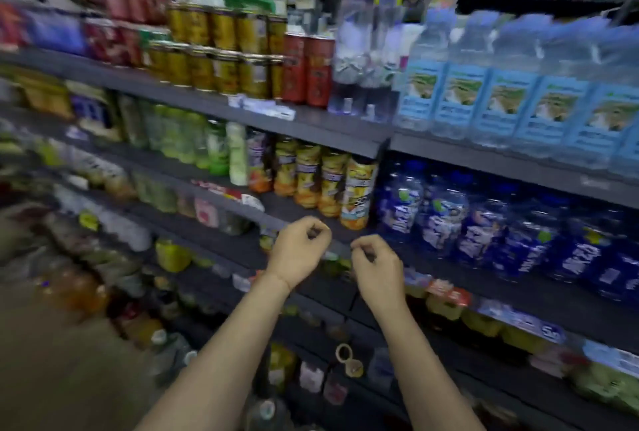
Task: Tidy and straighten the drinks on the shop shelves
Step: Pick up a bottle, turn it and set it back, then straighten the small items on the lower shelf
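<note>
Dark grey shelves (311,119) packed with drinks; juice bottles (332,181) mid-shelf, water bottles (501,98) upper right; left hand (299,252) and right hand (377,266) raised before shelf edge, fingers loosely curled, holding nothing.

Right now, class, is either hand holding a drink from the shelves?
No: the left hand and the right hand hang loosely curled before the shelf edge, holding nothing.
</note>
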Demonstrator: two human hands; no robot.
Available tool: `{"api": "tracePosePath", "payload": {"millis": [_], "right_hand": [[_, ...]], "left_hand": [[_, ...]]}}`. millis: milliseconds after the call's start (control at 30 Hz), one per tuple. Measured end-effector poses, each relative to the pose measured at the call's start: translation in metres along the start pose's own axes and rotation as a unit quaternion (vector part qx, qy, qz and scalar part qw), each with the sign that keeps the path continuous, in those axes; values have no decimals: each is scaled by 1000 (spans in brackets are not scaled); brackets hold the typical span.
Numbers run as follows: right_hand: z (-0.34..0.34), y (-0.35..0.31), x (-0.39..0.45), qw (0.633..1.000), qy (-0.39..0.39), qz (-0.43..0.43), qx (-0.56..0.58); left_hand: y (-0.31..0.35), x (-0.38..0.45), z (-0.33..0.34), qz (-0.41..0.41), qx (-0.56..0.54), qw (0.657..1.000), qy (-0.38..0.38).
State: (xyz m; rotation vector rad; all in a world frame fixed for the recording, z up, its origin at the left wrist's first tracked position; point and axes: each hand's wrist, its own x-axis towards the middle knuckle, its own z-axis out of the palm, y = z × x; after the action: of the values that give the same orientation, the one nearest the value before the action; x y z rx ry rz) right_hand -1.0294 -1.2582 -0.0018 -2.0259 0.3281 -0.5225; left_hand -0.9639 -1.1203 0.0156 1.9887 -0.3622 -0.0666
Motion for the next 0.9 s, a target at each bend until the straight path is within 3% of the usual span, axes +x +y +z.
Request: {"api": "tracePosePath", "payload": {"millis": [167, 300, 433, 633, 900], "right_hand": [[145, -58, -23, 994, -104, 16, 33], [241, -95, -28, 982, -188, -2, 26], [337, -118, -5, 974, -226, -6, 25], [511, -138, 63, 964, -254, 21, 77], [718, -215, 185, 946, -314, 15, 71]], "left_hand": [[-80, -26, -144, -74, -96, 989, 89], [-140, -28, -228, -126, -140, 973, 130], [-203, -4, -298, -156, -152, 960, 174], [-299, 74, -403, -199, -152, 950, 185], [-380, 227, -570, -237, -121, 940, 213]]}}
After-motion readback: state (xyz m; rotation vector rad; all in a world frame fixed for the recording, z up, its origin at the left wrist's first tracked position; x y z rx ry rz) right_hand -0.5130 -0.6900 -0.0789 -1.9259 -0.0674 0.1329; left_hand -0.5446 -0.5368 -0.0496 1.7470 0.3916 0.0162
